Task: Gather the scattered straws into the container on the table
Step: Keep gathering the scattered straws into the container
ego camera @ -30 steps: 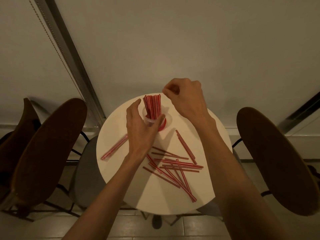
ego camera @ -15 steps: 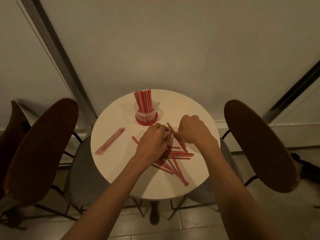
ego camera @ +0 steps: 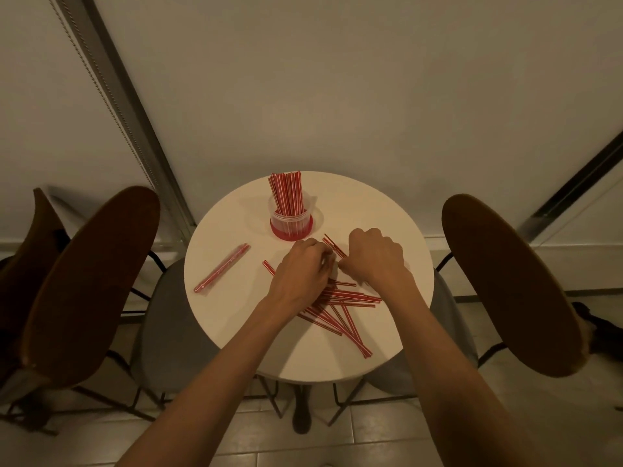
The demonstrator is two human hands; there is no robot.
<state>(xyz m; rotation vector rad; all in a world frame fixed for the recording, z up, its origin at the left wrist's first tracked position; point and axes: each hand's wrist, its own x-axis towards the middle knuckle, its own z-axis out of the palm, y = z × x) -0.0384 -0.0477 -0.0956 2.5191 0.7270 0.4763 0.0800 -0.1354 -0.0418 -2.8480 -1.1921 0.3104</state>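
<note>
A clear container with a red base [ego camera: 291, 223] stands at the back of the round white table [ego camera: 236, 318], holding several upright red-striped straws [ego camera: 286, 193]. A pile of scattered straws [ego camera: 340, 303] lies in front of it. My left hand [ego camera: 300, 274] and my right hand [ego camera: 376, 256] are both on the pile's far end, knuckles up, fingers curled and fingertips nearly meeting. A couple of straws [ego camera: 335, 246] stick out between them; what each hand holds is hidden under the fingers.
A wrapped bundle of straws [ego camera: 222, 272] lies on the table's left side. Brown chair backs stand to the left [ego camera: 91, 284] and right [ego camera: 505, 284], with grey seats tucked under the table. A wall is close behind.
Both hands came down from the container to the straw pile a second ago. Over the last half second they have stayed together there with little movement.
</note>
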